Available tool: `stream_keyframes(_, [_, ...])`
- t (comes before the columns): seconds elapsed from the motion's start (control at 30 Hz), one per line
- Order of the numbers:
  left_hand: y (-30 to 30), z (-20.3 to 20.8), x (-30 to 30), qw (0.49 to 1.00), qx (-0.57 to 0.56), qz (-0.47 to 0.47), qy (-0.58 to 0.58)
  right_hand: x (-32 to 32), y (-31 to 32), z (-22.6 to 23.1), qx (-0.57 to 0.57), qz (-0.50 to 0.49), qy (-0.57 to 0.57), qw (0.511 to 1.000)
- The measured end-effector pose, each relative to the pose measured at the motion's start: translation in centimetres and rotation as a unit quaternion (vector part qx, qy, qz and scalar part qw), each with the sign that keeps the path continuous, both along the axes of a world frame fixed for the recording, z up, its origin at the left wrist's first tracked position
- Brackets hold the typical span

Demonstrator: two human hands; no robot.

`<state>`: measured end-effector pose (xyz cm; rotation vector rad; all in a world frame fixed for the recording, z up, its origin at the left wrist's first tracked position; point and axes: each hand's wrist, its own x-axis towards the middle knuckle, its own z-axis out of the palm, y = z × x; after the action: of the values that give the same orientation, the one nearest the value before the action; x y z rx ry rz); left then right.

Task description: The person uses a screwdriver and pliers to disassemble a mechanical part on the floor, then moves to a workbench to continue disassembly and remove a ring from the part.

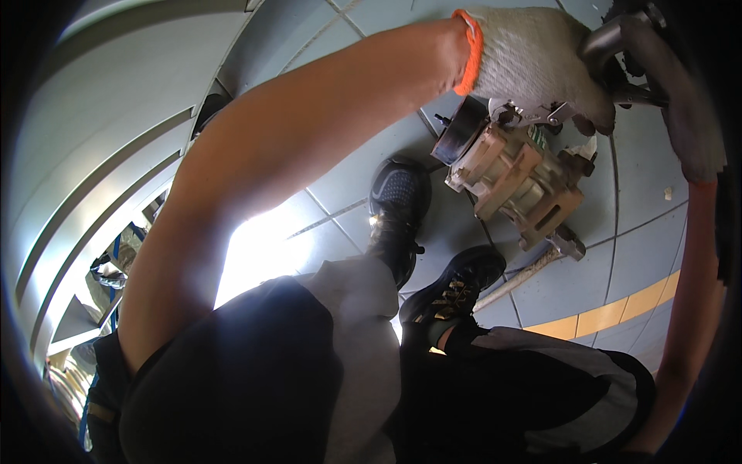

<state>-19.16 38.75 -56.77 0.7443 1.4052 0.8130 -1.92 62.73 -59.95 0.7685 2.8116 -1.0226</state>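
My left hand, in a pale knit glove with an orange cuff, reaches across to the upper right. Its fingers curl round a dark metal part with a rounded, bar-like end. At the right rim my right hand, also gloved, is bent against the far side of the same part; shadow hides much of its grip. Just below the left hand a rusty cast-metal assembly rests on the floor, with a black round drum at its left end. Where the held part meets this assembly is hidden by the left glove.
A hammer with a pale handle lies beside the assembly, near my black shoes. Grey floor tiles carry a yellow stripe at right. A light metal cabinet with slots stands at left. Bright glare covers some floor.
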Motion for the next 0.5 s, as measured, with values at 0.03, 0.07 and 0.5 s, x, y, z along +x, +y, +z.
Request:
stream_keyframes(0.03, [0.5, 0.2, -0.4, 1.0, -0.019, -0.014, -0.002, 0.0, -0.1, 0.0, -0.001, 0.0, -0.001, 1.0])
stream_keyframes(0.07, [0.9, 0.3, -0.7, 0.999, -0.038, -0.033, -0.002, -0.1, -0.1, 0.0, 0.0, 0.0, -0.001, 1.0])
stream_keyframes(0.5, [0.0, -1.0, -0.2, 1.0, 0.003, -0.013, -0.024, -0.5, -0.5, 0.5, 0.003, 0.004, -0.006, 1.0])
